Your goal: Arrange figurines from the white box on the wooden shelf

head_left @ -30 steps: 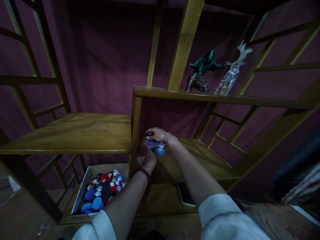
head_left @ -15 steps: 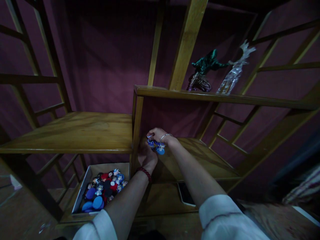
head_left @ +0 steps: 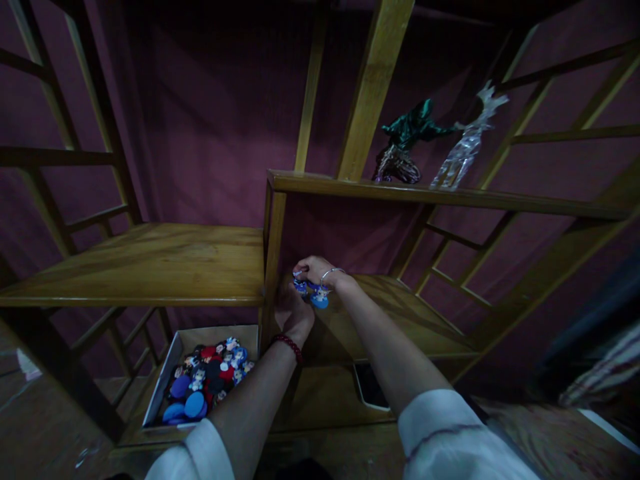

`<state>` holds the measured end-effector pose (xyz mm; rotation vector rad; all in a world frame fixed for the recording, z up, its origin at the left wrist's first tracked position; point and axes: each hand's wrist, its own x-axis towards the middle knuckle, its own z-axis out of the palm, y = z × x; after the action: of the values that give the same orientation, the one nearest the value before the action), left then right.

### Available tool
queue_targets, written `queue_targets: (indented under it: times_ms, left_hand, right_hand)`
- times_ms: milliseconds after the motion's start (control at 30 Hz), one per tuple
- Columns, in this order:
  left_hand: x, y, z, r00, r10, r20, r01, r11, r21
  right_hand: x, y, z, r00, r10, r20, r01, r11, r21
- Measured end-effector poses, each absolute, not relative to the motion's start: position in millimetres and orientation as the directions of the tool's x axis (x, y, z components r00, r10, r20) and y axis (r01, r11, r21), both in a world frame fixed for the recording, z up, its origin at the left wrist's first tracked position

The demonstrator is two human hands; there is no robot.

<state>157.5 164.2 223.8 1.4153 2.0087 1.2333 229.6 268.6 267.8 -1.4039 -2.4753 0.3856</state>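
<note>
Inside the middle cubby, my right hand [head_left: 316, 269], with a bangle on its wrist, has its fingers closed on a small blue-and-white figurine [head_left: 300, 285]. My left hand [head_left: 296, 312], wearing a dark red bead bracelet, is held just below, close against that figurine; its fingers are in shadow and I cannot make out their grip. Beneath the right wrist, another little figurine [head_left: 319, 297] with a round blue base stands on the cubby's shelf board [head_left: 350, 327].
At lower left, a box [head_left: 159, 380] holds many jumbled figurines [head_left: 215, 373]. A dark, white-edged tray or device [head_left: 371, 388] lies on the bottom shelf. Above right, a green wrapped object [head_left: 413, 127] and a clear plastic-wrapped piece [head_left: 457, 160] stand on the upper shelf [head_left: 450, 195].
Both hands stay at nearly the same spot around the figurines. The view has shifted very slightly; nothing else visibly differs.
</note>
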Motion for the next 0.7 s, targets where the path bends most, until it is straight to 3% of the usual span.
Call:
queue_targets:
  times_ms: [233, 400, 533, 700]
  left_hand:
    - [159, 165, 220, -0.396, 0.888, 0.235, 0.635, 0.08, 0.768]
    - [159, 169, 212, -0.402, 0.868, 0.292, 0.657, 0.052, 0.752]
    - [158, 171, 211, -0.387, 0.876, 0.287, 0.665, 0.05, 0.745]
    - [158, 171, 213, -0.393, 0.886, 0.245, 0.63, 0.065, 0.773]
  right_hand:
    - [249, 275, 268, -0.389, 0.917, 0.091, 0.745, 0.372, -0.554]
    - [271, 289, 257, -0.314, 0.948, 0.051, 0.727, 0.275, -0.629]
    - [279, 300, 240, -0.329, 0.944, 0.016, 0.731, 0.265, -0.629]
    - [278, 306, 227, -0.318, 0.946, 0.066, 0.791, 0.303, -0.532]
